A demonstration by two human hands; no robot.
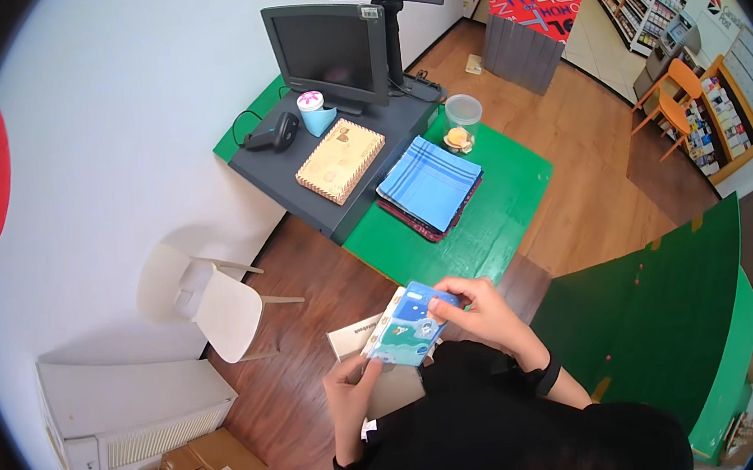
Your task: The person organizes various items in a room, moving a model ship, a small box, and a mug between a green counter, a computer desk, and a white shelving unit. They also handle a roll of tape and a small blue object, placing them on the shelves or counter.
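A small blue and teal notebook (pixel 404 327) with an illustrated cover and a cream edge strip is held up between my two hands. My right hand (pixel 482 310) pinches its upper right corner, thumb across the cover. At the lower left corner, my left hand (pixel 352 388) grips it with thumb and fingers. Below the notebook is an open beige box (pixel 395 391) whose flap (pixel 352 337) bears writing; my arms and the notebook hide much of it. Whether the box holds anything, I cannot tell.
Ahead, a green table (pixel 514 181) carries folded blue cloths (pixel 431 182) and a clear jar (pixel 462 118). On the grey counter are an envelope-patterned packet (pixel 341 161), a barcode scanner (pixel 275 134) and a monitor (pixel 332 56). A white chair (pixel 231 310) stands left, a green counter (pixel 643 318) right.
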